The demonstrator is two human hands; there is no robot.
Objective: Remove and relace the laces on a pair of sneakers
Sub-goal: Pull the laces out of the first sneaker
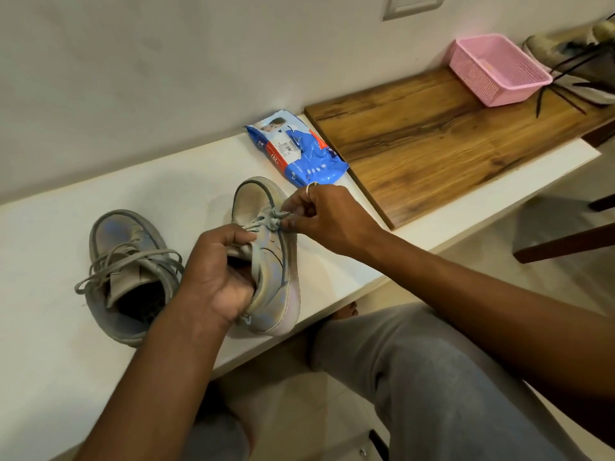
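Note:
Two worn grey high-top sneakers stand on a white table [100,201]. The left sneaker [124,277] sits alone, its grey lace [133,264] loose and looped over the tongue. The right sneaker [269,261] is tilted onto its side near the table's front edge. My left hand [216,274] grips it at the collar, fingers curled inside the opening. My right hand [319,214] pinches the grey lace [274,219] of this sneaker, bunched at the eyelets on the upper.
A blue wet-wipes pack [299,148] lies behind the sneakers. A wooden board [432,141] to the right carries a pink plastic basket [496,68] and another shoe with dark laces [572,58]. My grey-trousered knee [416,361] is under the table edge.

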